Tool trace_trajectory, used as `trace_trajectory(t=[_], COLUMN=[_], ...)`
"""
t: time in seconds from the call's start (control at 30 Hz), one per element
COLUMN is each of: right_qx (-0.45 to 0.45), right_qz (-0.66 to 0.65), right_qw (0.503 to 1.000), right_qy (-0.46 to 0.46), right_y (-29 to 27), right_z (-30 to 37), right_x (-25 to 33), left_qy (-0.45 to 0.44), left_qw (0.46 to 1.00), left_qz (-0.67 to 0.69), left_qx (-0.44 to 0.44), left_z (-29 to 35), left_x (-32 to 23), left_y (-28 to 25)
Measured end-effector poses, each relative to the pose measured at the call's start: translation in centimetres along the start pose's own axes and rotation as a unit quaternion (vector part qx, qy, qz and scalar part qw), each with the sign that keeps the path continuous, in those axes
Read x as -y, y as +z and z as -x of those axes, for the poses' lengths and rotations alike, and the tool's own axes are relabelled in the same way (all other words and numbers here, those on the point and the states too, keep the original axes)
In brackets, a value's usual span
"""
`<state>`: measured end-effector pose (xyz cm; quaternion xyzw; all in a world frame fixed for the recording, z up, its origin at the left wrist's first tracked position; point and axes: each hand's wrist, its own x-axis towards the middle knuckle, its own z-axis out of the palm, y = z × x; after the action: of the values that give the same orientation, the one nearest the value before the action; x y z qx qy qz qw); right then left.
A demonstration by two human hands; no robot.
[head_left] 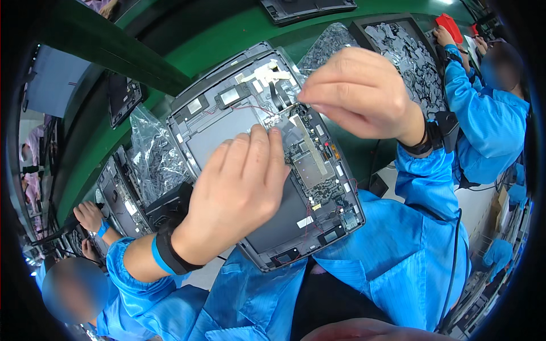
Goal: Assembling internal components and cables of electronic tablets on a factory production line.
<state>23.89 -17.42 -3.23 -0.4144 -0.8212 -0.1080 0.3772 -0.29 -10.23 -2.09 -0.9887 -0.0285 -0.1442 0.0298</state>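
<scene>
While the left hand (pixel 242 190) lies flat, fingers spread, on the opened tablet (pixel 267 153) beneath it, the right hand (pixel 358 94) pinches closed just above its upper edge.

Bright green surface (pixel 239 28) runs across the far side. On it, the opened device (pixel 267 165) shows a grey frame, a dark grey panel, a green circuit board with silver shields, thin red wires and white tape at its far end. Vivid blue sleeves (pixel 421 238) near, black wristbands with a blue strip on the left. Far right, a tray (pixel 406 51) of grey parts and one red piece (pixel 449 25). Left, a clear crinkled bag (pixel 151 153).
</scene>
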Motion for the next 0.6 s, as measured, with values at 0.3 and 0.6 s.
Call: trace_trajectory(t=[0.3,0.6], right_qx=[-0.037,-0.118], right_qz=[-0.035,-0.052], right_qw=[0.998,0.992], right_qy=[0.03,0.01], right_y=[1.2,2.8], right_z=[1.4,1.0], right_x=[0.7,0.5], left_qy=[0.047,0.026], left_qw=[0.991,0.992], left_qz=[-0.12,0.082], left_qx=[0.04,-0.091], left_z=[-0.5,-2.1], left_x=[0.0,3.6], left_y=[-0.9,-1.1])
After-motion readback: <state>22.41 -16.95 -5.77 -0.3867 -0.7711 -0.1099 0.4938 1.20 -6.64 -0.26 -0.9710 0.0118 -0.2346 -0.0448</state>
